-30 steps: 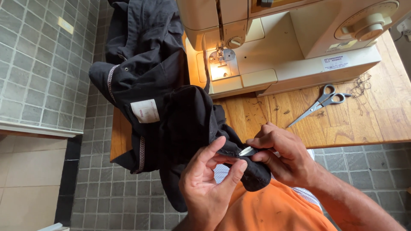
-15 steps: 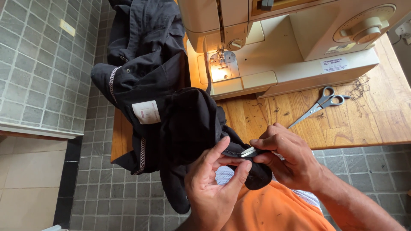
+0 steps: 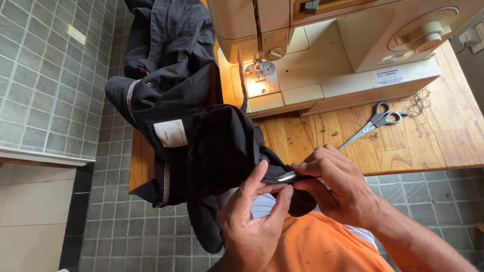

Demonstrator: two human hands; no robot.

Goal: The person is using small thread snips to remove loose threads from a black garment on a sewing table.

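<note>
Black garment (image 3: 201, 126) draped off table (image 3: 428, 146) left edge, bunched low toward lap; one fold pulled between both hands.

Left hand (image 3: 254, 221) up from below, palm toward camera, thumb and fingers curled, pinching fabric edge near frame centre. Half closed, gripping cloth only.

Right hand (image 3: 335, 184) in from lower right, wrist bent, knuckles up. Fingers closed tight on small pale metal tool (image 3: 288, 176), tip laid on fabric edge just beside left fingertips. Exact tool type: cannot tell.

White rectangular label (image 3: 171, 133) on garment, mid-left, slightly tilted, faint reddish print. Striped trim (image 3: 132, 98) along seam above it, more near lower hem.

White rectangular sticker (image 3: 389, 77) on sewing machine (image 3: 327, 50) base, right side. Machine cream, at table back, lamp lit over needle area (image 3: 259, 70), round dial (image 3: 426, 35) top right.

Scissors (image 3: 373, 123) flat on wood right of garment, blades shut, well apart from hands. Dark thread tangle (image 3: 418, 103) just beside handles.

Orange shirt (image 3: 322, 247) bottom centre. Grey tiled floor (image 3: 45, 75) left.
</note>
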